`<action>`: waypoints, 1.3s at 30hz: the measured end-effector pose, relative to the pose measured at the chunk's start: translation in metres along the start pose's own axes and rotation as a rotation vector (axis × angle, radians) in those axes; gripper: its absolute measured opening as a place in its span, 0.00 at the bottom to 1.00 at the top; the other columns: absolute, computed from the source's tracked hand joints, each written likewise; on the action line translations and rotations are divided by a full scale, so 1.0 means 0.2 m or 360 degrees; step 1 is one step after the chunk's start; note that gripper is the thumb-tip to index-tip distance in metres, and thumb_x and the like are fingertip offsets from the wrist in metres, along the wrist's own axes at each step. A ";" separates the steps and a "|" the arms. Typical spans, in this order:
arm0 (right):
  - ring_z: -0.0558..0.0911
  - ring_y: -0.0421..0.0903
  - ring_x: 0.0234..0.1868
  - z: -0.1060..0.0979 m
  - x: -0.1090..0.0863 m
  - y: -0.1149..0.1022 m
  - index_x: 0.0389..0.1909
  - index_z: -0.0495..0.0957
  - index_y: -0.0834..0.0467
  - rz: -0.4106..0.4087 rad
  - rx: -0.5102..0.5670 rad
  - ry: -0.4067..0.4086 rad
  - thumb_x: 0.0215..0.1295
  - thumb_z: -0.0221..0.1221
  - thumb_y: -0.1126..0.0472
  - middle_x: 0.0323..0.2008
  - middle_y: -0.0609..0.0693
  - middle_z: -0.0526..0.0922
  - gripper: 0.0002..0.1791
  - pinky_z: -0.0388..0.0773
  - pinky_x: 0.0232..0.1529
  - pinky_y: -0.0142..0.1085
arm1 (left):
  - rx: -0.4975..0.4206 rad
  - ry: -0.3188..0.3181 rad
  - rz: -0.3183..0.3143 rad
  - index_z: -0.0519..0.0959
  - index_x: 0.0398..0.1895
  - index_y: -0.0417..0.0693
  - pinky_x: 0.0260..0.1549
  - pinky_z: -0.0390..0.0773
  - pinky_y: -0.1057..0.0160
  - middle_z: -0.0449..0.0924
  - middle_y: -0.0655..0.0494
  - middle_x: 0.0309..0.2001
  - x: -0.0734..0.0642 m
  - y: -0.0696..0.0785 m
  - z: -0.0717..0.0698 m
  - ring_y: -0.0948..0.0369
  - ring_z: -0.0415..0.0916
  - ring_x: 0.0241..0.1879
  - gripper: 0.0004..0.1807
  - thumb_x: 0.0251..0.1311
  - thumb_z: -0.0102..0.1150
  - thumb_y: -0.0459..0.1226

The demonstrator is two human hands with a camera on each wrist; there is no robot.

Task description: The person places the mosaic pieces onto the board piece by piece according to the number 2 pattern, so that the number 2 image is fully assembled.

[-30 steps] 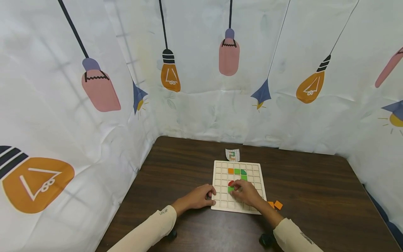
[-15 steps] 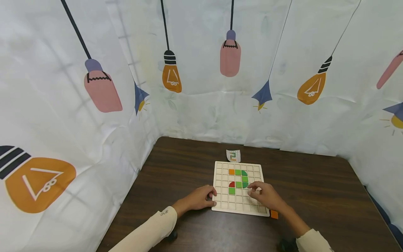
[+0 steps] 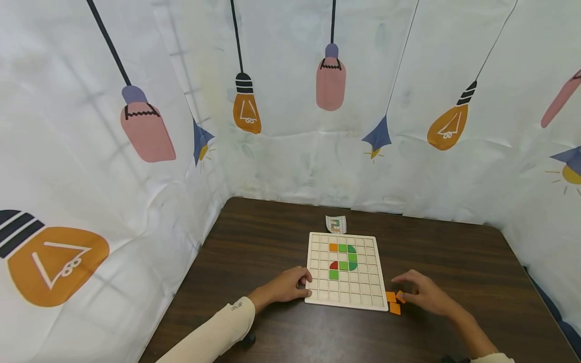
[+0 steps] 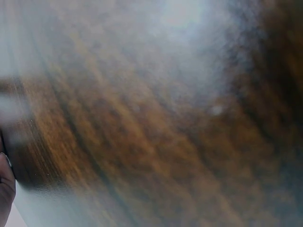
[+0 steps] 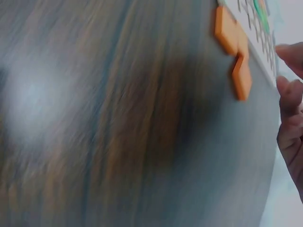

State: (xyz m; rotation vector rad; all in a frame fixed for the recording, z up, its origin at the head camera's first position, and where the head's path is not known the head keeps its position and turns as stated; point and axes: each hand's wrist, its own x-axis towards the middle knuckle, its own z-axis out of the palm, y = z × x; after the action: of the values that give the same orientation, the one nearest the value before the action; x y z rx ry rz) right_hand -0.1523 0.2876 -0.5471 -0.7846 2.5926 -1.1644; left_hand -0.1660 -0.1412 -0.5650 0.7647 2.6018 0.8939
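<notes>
A pale wooden grid board [image 3: 338, 293] lies on the table. Set in its squares are an orange tile [image 3: 333, 247], several green tiles [image 3: 352, 257] and a red rounded tile [image 3: 334, 265]. My left hand [image 3: 287, 284] holds the board's left edge, fingers curled and thumb at the rim. To the right of the board, my right hand [image 3: 424, 291] hovers with index finger and thumb parted. Loose orange tiles [image 3: 395, 308] lie by the board's lower right corner; the thumb is close to one of them. In the right wrist view, those orange tiles [image 5: 242, 79] sit apart from the fingers.
A small printed pattern card [image 3: 336, 224] lies behind the board. The dark wood table [image 3: 458, 262] meets a white cloth backdrop [image 3: 290, 166] printed with hanging lamps, at the back and sides. The left wrist view shows mostly blurred tabletop.
My right hand has left the board's middle and moved right to beside the loose orange tiles. A green tile and a dark green rounded tile it had covered now show. My left hand has stayed put.
</notes>
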 end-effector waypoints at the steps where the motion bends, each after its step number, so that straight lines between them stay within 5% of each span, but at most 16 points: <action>1: 0.66 0.32 0.23 0.00 -0.01 0.01 0.57 0.77 0.62 -0.0004 0.0022 -0.0030 0.65 0.66 0.61 0.49 0.61 0.75 0.21 0.70 0.24 0.31 | 0.0002 -0.0002 -0.0003 0.77 0.44 0.51 0.35 0.68 0.71 0.72 0.57 0.36 0.00 0.00 0.00 0.68 0.67 0.32 0.14 0.60 0.68 0.43; 9: 0.69 0.33 0.26 0.00 -0.04 0.07 0.60 0.75 0.63 0.0038 0.0103 -0.0194 0.66 0.65 0.62 0.51 0.62 0.71 0.23 0.71 0.26 0.31 | 0.0006 0.0003 -0.0004 0.77 0.44 0.50 0.35 0.68 0.71 0.72 0.57 0.36 0.00 0.00 0.00 0.67 0.68 0.32 0.13 0.60 0.68 0.43; 20: 0.68 0.33 0.29 0.00 -0.03 0.09 0.61 0.77 0.63 0.0118 0.0001 -0.0218 0.64 0.67 0.54 0.47 0.55 0.71 0.28 0.71 0.29 0.30 | 0.0001 0.0002 -0.0010 0.77 0.45 0.50 0.35 0.68 0.70 0.73 0.57 0.37 0.00 0.00 0.00 0.67 0.68 0.32 0.14 0.60 0.67 0.43; 39: 0.67 0.31 0.29 -0.03 -0.05 0.14 0.59 0.78 0.68 -0.0094 0.0031 -0.0249 0.64 0.67 0.58 0.43 0.50 0.70 0.26 0.71 0.27 0.29 | 0.0015 -0.0002 -0.0022 0.77 0.45 0.52 0.35 0.68 0.71 0.72 0.59 0.36 -0.01 0.00 0.00 0.69 0.66 0.32 0.14 0.60 0.66 0.44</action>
State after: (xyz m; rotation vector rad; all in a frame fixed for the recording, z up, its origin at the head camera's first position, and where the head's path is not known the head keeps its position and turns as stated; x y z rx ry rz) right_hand -0.1578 0.3119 -0.5653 -0.9151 2.4430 -1.0954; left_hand -0.1637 -0.1424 -0.5639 0.7481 2.6090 0.8779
